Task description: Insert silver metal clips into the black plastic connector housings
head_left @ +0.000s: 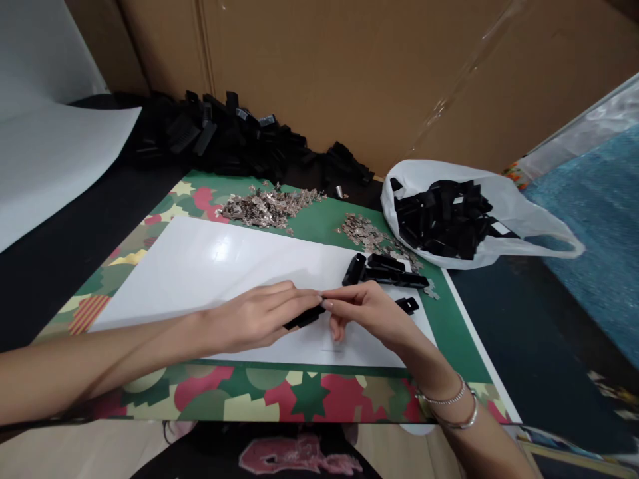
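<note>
My left hand [264, 314] is closed around a narrow black plastic piece [305, 318], held low over a white board [234, 259]. At the far end of that piece, my right hand [367, 309] makes a pinch with thumb and forefinger, touching the left fingertips. Whatever sits inside this pinch is hidden. Just beyond the right hand, several similar black pieces [384, 275] lie grouped on the board's corner. Another black piece [410, 305] shows partly behind the right wrist.
Two piles of small flat metal parts, a larger pile [264, 207] and a smaller pile [367, 233], lie behind the board. An open white plastic bag [524, 206] full of black pieces stands at right. A dark heap [214, 140] of black pieces lines the cardboard wall [319, 66].
</note>
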Motion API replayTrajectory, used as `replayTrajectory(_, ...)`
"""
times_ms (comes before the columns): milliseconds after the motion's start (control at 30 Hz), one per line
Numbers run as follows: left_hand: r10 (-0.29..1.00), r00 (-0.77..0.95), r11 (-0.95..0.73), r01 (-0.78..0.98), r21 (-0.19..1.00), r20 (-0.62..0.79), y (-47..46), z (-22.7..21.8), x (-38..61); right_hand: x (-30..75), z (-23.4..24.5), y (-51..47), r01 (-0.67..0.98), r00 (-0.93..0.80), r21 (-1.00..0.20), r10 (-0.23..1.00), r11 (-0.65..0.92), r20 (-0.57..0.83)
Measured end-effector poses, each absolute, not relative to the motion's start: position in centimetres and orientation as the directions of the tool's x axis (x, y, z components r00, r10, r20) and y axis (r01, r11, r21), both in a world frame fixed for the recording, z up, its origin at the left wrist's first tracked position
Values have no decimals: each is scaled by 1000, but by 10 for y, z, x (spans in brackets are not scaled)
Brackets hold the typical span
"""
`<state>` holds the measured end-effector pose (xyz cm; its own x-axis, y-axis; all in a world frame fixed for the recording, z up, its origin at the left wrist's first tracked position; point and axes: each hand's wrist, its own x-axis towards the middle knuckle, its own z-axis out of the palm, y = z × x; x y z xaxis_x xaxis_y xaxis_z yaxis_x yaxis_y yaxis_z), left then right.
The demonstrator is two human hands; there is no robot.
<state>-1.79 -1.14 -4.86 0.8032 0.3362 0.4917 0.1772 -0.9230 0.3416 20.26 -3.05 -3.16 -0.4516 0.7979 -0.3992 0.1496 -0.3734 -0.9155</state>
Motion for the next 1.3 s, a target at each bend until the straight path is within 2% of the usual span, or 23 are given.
replayTrajectory(100,381,784,-897,186,400,489,-14,-49,-17,197,-33,-32,134,-407,-926,832,-353,-376)
replayTrajectory(167,485,759,-824,232,517,434,-16,-47,-15,194,-33,-34,187,-327,-940,885,-284,-332)
replayTrajectory(233,627,706,-684,298,666,328,-18,-42,-12,190,-33,-38,269,-232,-947,942,-178,-243)
replayTrajectory(333,788,609,-356,333,873,88,-18,-32,-8,184,-33,-45,401,-149,-916,988,18,-46)
replayTrajectory(433,768,619,-28,291,956,-166,-13,-20,-7,180,-34,-49,453,-177,-878,981,155,82)
replayTrajectory(533,668,613,240,359,902,-422,-8,-10,-7,181,-34,-49,366,-295,-915,954,167,56)
replayTrajectory(600,618,603,329,385,863,-505,-7,-5,-6,185,-33,-47,308,-407,-936,913,172,34)
replayTrajectory(733,621,650,306,312,899,-437,-7,-1,-5,188,-34,-43,350,-477,-866,864,356,163)
replayTrajectory(867,497,728,322,352,879,-473,-7,-2,-7,186,-35,-43,372,-480,-791,830,486,284)
replayTrajectory(967,438,762,331,357,874,-477,-6,-3,-9,185,-34,-45,372,-459,-773,826,513,327)
replayTrajectory(1300,488,752,339,304,890,-443,-8,-6,-8,186,-32,-46,360,-440,-766,821,533,364)
